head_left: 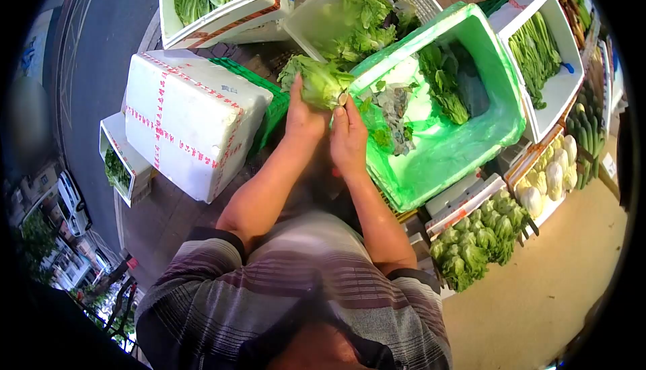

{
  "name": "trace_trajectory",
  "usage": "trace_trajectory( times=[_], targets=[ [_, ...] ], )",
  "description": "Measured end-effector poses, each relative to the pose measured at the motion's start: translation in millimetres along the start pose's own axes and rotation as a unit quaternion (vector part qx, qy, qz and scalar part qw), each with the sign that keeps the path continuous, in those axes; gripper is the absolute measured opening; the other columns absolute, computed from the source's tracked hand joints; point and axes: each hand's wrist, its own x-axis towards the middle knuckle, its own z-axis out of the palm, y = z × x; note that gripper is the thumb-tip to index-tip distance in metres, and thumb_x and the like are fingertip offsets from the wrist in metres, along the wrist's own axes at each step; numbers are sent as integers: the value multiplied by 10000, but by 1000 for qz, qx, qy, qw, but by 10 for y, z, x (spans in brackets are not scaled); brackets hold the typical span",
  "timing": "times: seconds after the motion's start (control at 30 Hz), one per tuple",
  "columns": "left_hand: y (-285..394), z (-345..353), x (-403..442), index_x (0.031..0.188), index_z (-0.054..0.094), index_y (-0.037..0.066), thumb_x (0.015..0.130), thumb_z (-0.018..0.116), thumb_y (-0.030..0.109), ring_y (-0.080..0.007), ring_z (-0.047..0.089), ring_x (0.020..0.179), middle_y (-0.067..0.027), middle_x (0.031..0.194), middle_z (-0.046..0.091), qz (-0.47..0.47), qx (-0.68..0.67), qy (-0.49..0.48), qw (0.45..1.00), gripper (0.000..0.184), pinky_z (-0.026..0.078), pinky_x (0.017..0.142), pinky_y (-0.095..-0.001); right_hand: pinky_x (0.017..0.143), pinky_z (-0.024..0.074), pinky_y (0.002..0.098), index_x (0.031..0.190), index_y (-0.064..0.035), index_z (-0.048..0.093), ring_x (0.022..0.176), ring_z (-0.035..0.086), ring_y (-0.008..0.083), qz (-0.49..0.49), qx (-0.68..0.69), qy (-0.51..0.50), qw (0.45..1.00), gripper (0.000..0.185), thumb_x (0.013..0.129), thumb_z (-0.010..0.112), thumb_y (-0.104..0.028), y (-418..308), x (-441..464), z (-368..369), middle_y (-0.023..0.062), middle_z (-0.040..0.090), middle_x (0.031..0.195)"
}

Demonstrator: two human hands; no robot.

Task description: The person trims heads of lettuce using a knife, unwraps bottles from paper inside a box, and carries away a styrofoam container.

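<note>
My left hand [304, 115] cradles a head of lettuce [319, 82] from below and the side, its leafy end towards the upper left. At the pale cut stem end, my right hand [349, 134] has its thumb and fingers pinched together against the lettuce. Whether a small tool sits in that pinch I cannot make out. Just beyond the lettuce is a white plastic basket [301, 28] holding loose lettuce leaves [363, 23]. To the right of my hands stands a box lined with green plastic [431, 185], with leafy greens [444, 84] and crumpled sheets inside.
A closed white foam box [182, 124] rests on a green crate [270, 117] at left. Another foam box [269, 6] with greens stands beyond. At right are a box of long green stems [535, 57], stacked lettuces [481, 239] and pale vegetables [553, 175]. A road [91, 101] runs along the left.
</note>
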Motion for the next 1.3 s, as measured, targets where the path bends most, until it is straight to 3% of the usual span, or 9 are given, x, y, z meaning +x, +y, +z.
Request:
trace_trajectory(
  times=[0.17,0.37,0.43,0.67,0.8,0.9,0.93,1.03,1.3],
  targets=[
    [152,43,-32,1290,557,121,862,667,454,-282,538,1186,-79,1289,589,40,1,-4,999,553,405,1045,-472,546,454,238,1401,-58,490,552,444,73,225,184,-45,956,419,1023,454,-236,-231,52,-40,-12,470,677],
    [451,-13,-34,1415,454,89,833,692,375,-405,483,1260,-156,1400,506,-7,-49,-162,986,690,362,1101,-535,465,369,256,1020,27,674,480,413,92,132,144,-96,976,587,1041,357,-467,-458,739,-135,-15,430,589],
    [519,-12,-27,1421,448,91,831,694,378,-405,482,1262,-160,1402,504,-7,-33,-193,981,701,363,1099,-534,495,394,251,975,24,659,485,406,90,214,248,-27,944,581,1030,386,-486,-590,1005,-77,-2,446,600],
    [623,116,30,1339,510,51,861,702,358,-308,595,1143,-144,1263,610,-37,140,-73,987,600,474,997,-482,777,495,305,1263,61,560,835,599,176,39,-60,-158,985,666,815,751,-394,-383,821,-98,129,676,1077],
    [566,389,-32,1280,553,53,882,690,334,-264,632,1067,-113,1186,644,-30,259,-60,964,506,512,933,-450,745,496,299,1316,56,511,806,599,165,44,-146,-162,975,680,820,753,-340,-359,856,-169,159,674,1078],
    [557,488,-36,1270,542,56,918,651,280,-244,618,1087,-96,1194,635,-20,289,-79,954,431,501,945,-427,724,512,291,1329,47,493,819,619,163,212,-7,-214,954,666,828,746,-310,-382,947,-327,137,668,1058],
    [562,633,-132,1268,538,58,926,640,260,-241,615,1094,-93,1192,634,-9,299,-85,950,411,501,945,-421,640,513,278,1329,15,491,797,620,146,190,211,-196,938,600,855,722,-272,-292,900,-302,88,656,1024],
    [559,823,-206,1257,529,76,949,604,192,-210,632,1030,-68,1153,638,5,316,-132,939,338,524,878,-375,441,415,218,1199,-28,534,522,516,112,188,351,-189,898,472,882,691,-339,-167,845,-469,20,611,830],
    [302,767,-28,1111,572,74,958,605,194,-173,654,776,-43,918,634,31,370,-109,922,197,553,703,-355,570,462,316,1211,-61,572,449,470,104,227,591,-182,752,441,947,576,-413,111,575,-682,92,678,976]
  ],
)
